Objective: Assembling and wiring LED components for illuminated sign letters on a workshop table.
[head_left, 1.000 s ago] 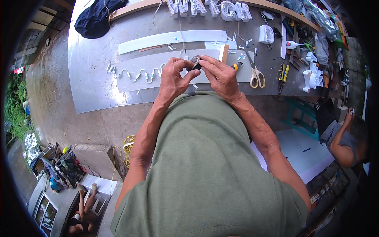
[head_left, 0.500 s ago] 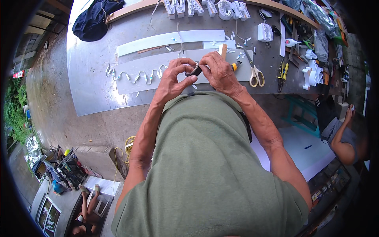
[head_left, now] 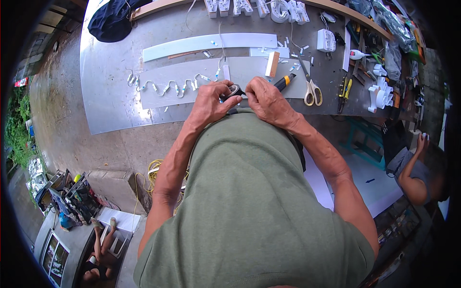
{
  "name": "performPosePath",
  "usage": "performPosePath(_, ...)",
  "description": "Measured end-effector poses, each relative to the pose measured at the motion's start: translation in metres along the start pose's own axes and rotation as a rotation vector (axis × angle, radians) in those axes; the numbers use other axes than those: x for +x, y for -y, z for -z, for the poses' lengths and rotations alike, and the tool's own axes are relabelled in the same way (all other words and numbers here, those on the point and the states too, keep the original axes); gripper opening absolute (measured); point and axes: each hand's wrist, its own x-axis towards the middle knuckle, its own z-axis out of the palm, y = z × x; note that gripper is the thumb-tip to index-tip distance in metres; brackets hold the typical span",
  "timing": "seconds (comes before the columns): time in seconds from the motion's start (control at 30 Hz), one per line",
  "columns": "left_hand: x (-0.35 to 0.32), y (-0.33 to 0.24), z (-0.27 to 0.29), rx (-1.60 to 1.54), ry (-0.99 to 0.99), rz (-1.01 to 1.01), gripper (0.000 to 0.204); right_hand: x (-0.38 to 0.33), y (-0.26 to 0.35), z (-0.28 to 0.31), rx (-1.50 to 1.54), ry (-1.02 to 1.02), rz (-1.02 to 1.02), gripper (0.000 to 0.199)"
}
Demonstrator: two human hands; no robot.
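1. A grey workbench (head_left: 110, 103) outdoors carries a white strip (head_left: 192, 44), scissors (head_left: 312, 90) and a wired chain of small modules (head_left: 165, 87).
2. The black tape roll (head_left: 234, 91) sits between both hands, above the bench's near edge.
3. The left hand (head_left: 211, 103) pinches the roll; the right hand (head_left: 266, 98) touches it from the right, fingers curled, equally near.

The tabletop (head_left: 110, 91) is dull grey metal with a bright sheen, and on it lie two pale grey-white strips (head_left: 201, 43), while the roll of tape (head_left: 234, 91) at the tabletop's near edge is black. Right of the roll, the utility knife (head_left: 284, 81) is black and yellow, the scissors (head_left: 312, 91) have cream-yellow handles, and the pliers (head_left: 346, 87) have yellow-and-black grips. At the tabletop's far left corner the cloth (head_left: 113, 21) is dark navy, and the shirt (head_left: 249, 201) below is plain olive green.
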Motion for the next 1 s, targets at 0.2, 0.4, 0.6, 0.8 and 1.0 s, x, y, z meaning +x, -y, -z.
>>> performPosePath(0.2,0.010,-0.023,0.004,0.092,0.156,0.334,0.032,0.004,-0.003,0.020,0.089,0.069,-0.101,0.010)
performPosePath(0.4,-0.010,-0.024,0.012,-0.687,0.166,0.176,0.032,0.021,-0.006,0.065,0.858,0.376,-0.657,0.018)
performPosePath(0.6,-0.018,-0.025,0.013,-0.561,0.213,0.068,0.022,0.012,-0.005,0.062,0.765,0.404,-0.622,0.014)
performPosePath(0.8,-0.019,-0.036,0.008,-0.170,0.099,0.166,0.025,0.017,0.015,0.061,0.401,0.340,-0.495,0.014)
performPosePath(1.0,-0.007,-0.036,0.011,-0.190,0.127,0.408,0.046,0.025,0.007,0.064,0.320,0.360,-0.461,0.011)
